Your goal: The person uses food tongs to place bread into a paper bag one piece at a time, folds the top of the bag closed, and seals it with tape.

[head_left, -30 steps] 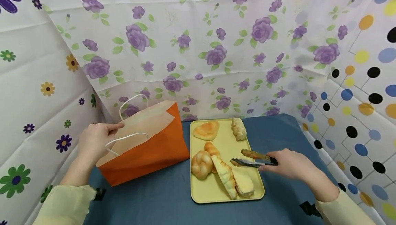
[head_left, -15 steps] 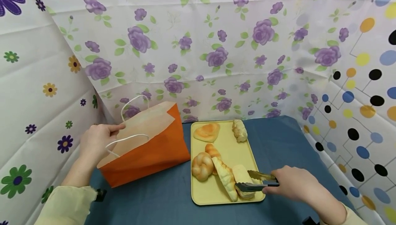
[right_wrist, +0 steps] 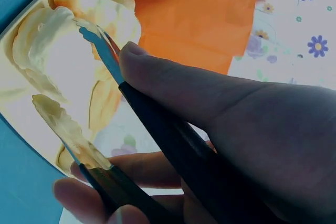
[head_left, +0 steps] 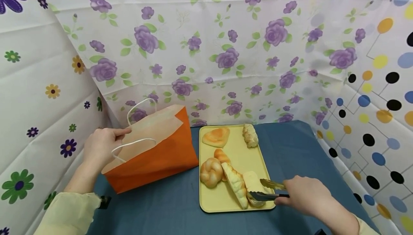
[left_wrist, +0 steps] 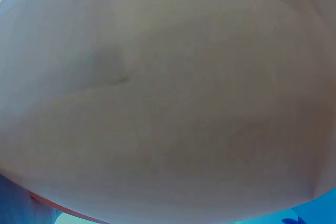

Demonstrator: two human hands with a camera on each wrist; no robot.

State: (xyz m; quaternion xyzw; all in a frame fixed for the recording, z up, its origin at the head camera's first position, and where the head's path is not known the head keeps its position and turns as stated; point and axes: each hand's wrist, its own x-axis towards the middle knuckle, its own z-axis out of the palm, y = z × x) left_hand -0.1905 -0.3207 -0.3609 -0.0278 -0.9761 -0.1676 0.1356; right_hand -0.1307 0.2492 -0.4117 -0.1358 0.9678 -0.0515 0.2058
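My left hand (head_left: 100, 147) grips the left edge of an orange paper bag (head_left: 161, 161), which leans with its mouth open and its white cord handles up. In my right hand (head_left: 308, 195) are metal tongs (head_left: 264, 196) with black grips, their jaws spread apart. The tong tips lie over a pale oblong bread (head_left: 251, 181) at the front right of the yellow tray (head_left: 238, 156). Beside it lies a long bread (head_left: 237, 186), and a knotted roll (head_left: 211, 172) sits to its left. The left wrist view is almost filled by a blurred, skin-like surface.
A small browned roll (head_left: 222, 156) is partly hidden behind the long bread. Farther back on the tray are a flat triangular bread (head_left: 216, 137) and a lumpy stick-shaped bread (head_left: 250, 135). Patterned cloth walls (head_left: 193, 62) stand around the blue table (head_left: 155, 210).
My right hand has brought the tongs from the tray's middle toward its front, down over the pale bread. The left hand and the bag have stayed in place.
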